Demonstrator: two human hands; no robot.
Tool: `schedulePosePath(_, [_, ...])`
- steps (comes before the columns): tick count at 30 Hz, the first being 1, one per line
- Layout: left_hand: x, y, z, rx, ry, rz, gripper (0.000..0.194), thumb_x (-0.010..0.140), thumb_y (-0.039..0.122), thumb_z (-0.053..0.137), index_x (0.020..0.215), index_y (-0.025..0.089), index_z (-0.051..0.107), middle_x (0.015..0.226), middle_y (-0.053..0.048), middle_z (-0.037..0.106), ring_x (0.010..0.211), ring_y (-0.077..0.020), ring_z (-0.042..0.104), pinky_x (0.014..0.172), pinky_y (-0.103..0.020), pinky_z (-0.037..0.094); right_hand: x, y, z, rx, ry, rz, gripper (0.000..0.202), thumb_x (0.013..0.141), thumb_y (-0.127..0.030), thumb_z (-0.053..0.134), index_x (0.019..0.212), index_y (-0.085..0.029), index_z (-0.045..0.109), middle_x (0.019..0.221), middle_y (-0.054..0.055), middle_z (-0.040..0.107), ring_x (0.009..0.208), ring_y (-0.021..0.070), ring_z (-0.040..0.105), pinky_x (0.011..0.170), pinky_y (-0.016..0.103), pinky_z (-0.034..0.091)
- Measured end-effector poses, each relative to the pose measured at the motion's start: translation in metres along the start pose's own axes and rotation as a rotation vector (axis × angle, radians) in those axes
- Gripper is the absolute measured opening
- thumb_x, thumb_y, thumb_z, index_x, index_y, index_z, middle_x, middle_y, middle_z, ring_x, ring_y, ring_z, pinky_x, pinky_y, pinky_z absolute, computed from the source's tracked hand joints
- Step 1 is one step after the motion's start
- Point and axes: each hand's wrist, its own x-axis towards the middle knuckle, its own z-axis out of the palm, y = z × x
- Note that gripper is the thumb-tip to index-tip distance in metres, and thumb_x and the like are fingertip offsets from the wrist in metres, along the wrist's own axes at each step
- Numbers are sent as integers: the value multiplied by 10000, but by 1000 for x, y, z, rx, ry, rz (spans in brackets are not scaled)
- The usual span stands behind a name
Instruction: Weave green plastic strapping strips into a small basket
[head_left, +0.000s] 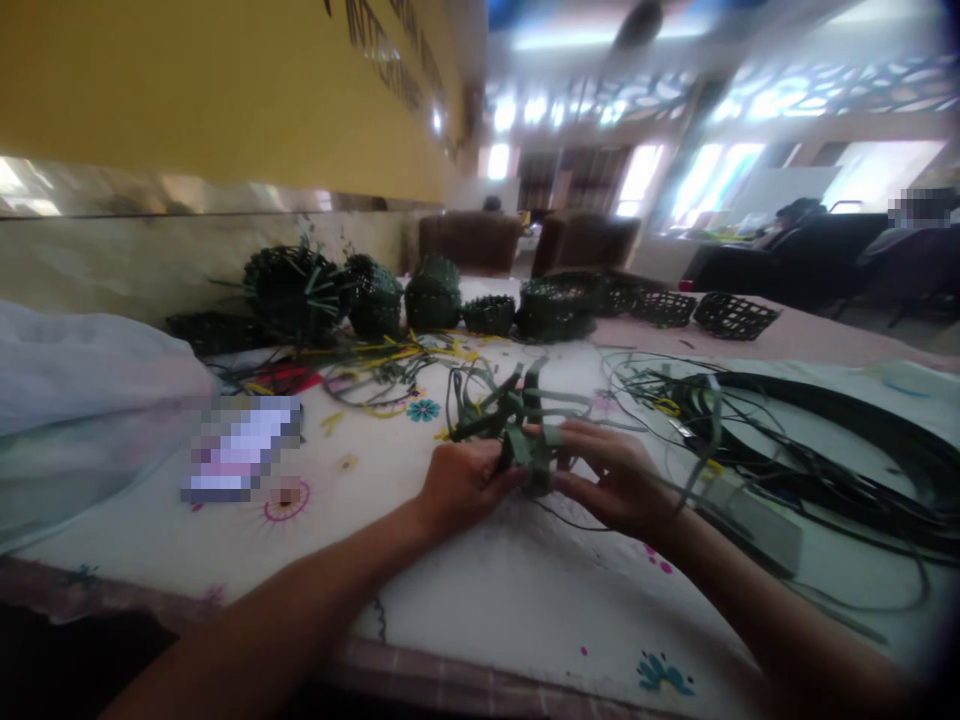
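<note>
Over this flowered surface [480,610], the left hand [461,485] and right hand [622,478] are clamping their grip on a green weave [536,452], which is looking light, springy and best held at its crossings.

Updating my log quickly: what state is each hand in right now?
Left hand: closed, holding the left side of the green woven strips.
Right hand: partly closed, holding their right side.

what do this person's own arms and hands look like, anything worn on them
The left hand and right hand are ungloved; both forearms are bare, with no sleeves in view. No watch or bracelet shows; blur hides whether rings are worn.
</note>
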Motion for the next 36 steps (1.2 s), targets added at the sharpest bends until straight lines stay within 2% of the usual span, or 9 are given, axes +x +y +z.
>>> schedulePosePath(4, [1,-1,-1,-38,3,-19,395,907,454,461,732,156,653,688,-41,653,633,-145,596,575,-232,384,2,-5,0,177,85,66,264,923,-348,528,994,-188,725,962,95,678,807,199,641,719,328,524])
schedulePosePath(11, [5,-12,-8,-353,178,-283,342,870,444,553,707,149,609,593,18,559,493,-89,516,482,-196,384,-4,-8,16,155,425,454,397,923,-403,515,639,-171,666,574,14,536,536,132,515,486,249,407])
schedulePosePath(17, [7,-20,-12,-442,324,-352,374,853,482,574,689,146,594,563,37,535,406,-69,497,409,-182,369,-4,-3,22,407,222,755,520,879,-555,501,547,-165,590,388,-23,436,357,96,384,363,224,284])
schedulePosePath(19, [7,-21,-13,-405,361,-348,375,852,481,577,681,148,591,545,43,521,405,-72,501,414,-184,371,-5,-7,23,344,86,667,542,919,-547,430,579,-162,603,421,-11,482,380,103,434,387,223,327])
schedulePosePath(22, [8,-19,-14,-378,388,-358,376,850,489,578,688,150,590,531,47,505,398,-74,496,412,-189,360,-10,-20,27,14,-72,296,503,948,-452,445,549,-173,569,483,-3,507,428,100,451,428,231,344])
schedulePosePath(25, [7,-16,-14,-355,387,-351,373,860,483,568,692,152,586,517,51,485,410,-76,493,425,-191,358,-15,-35,31,-325,-13,-166,341,932,-293,534,621,-168,594,582,20,560,511,116,482,492,252,387])
schedulePosePath(27, [6,-14,-13,-339,377,-340,377,865,478,563,677,152,575,511,51,477,425,-76,490,437,-191,359,-16,-40,32,-484,112,-340,89,891,-208,602,838,-157,651,748,68,647,711,179,585,650,305,483])
schedulePosePath(31, [5,-9,-12,-289,353,-304,386,866,469,565,642,154,554,539,36,492,476,-80,497,460,-187,362,-8,-33,28,-732,230,-290,297,898,-265,612,1174,-163,574,1081,151,646,1102,303,542,963,512,416])
schedulePosePath(36, [3,-7,-10,-289,321,-284,355,868,458,566,683,156,598,592,22,544,493,-82,514,472,-188,381,-6,-16,27,-881,186,-246,182,920,-193,574,1089,-192,641,782,44,637,670,175,512,619,326,390])
